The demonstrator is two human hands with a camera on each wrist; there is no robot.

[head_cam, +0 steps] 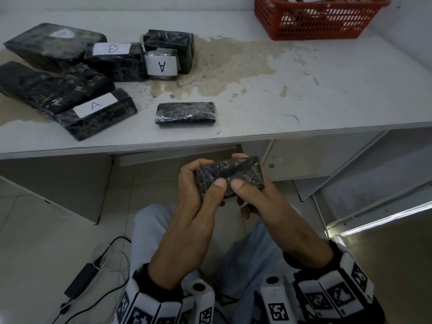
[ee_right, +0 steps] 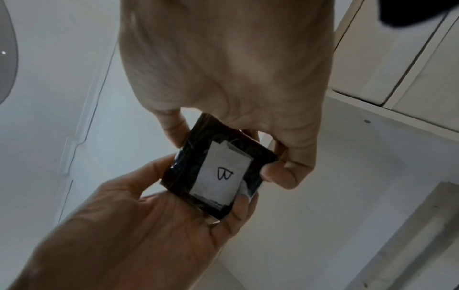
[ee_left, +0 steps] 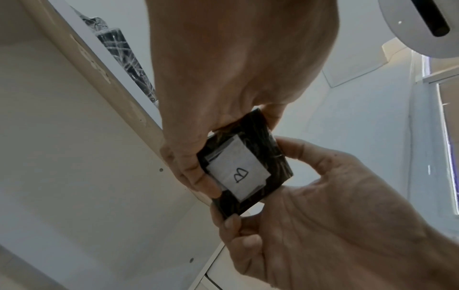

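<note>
Both hands hold a small black block wrapped in clear film (head_cam: 231, 174) below the table's front edge, above my lap. My left hand (head_cam: 201, 183) grips its left end, thumb on top. My right hand (head_cam: 245, 190) grips the right end, with its thumb beside the left thumb. The left wrist view shows the block (ee_left: 273, 157) from below, where a white label (ee_left: 238, 172) is marked "B". There my left hand (ee_left: 196, 157) is on top and my right hand (ee_left: 285, 196) lower right. In the right wrist view the label (ee_right: 221, 172) shows between my right hand (ee_right: 273, 149) and my left hand (ee_right: 193, 198).
On the white table (head_cam: 304, 90) lie several black wrapped blocks at the left, some labelled "A" (head_cam: 94, 107) or "B" (head_cam: 112, 49). A small unlabelled block (head_cam: 185, 113) lies near the front edge. A red basket (head_cam: 320, 19) stands at the back right. A power adapter with cables (head_cam: 81, 279) lies on the floor.
</note>
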